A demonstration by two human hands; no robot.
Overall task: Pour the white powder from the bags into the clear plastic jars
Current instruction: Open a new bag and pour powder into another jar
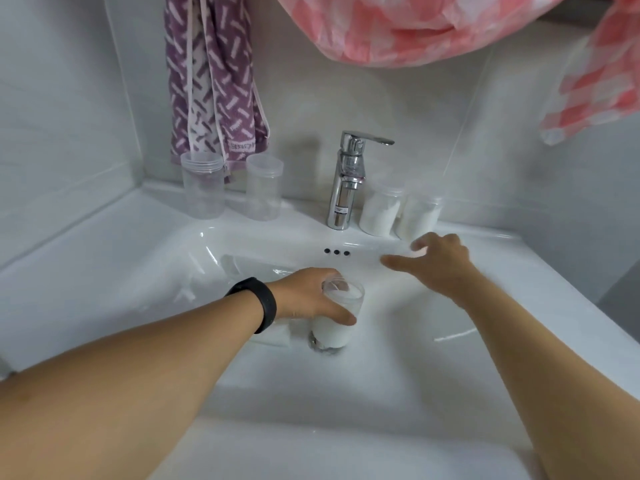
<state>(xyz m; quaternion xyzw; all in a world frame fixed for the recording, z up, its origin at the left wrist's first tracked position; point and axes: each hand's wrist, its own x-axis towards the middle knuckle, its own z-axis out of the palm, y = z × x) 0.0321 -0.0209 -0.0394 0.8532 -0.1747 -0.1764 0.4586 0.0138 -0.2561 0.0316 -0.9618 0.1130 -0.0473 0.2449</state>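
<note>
Motion blur softens the right hand (438,263), so its fingertips are hard to make out; its fingers are spread and hold nothing, above the back ledge of the white ceramic sink (104,271). The left hand (308,297), with a black wristband (258,303), grips a clear plastic jar of white powder (334,313) over the basin. This jar stands upright, its open mouth up, and it hides part of the drain below. Two powder-filled clear jars (398,214) stand right of the chrome faucet (346,181), near the right hand. Two empty clear lidded jars (230,187) stand left of it, below a purple patterned towel (211,77). Pink cloth (415,26) is cut off at the top edge.
</note>
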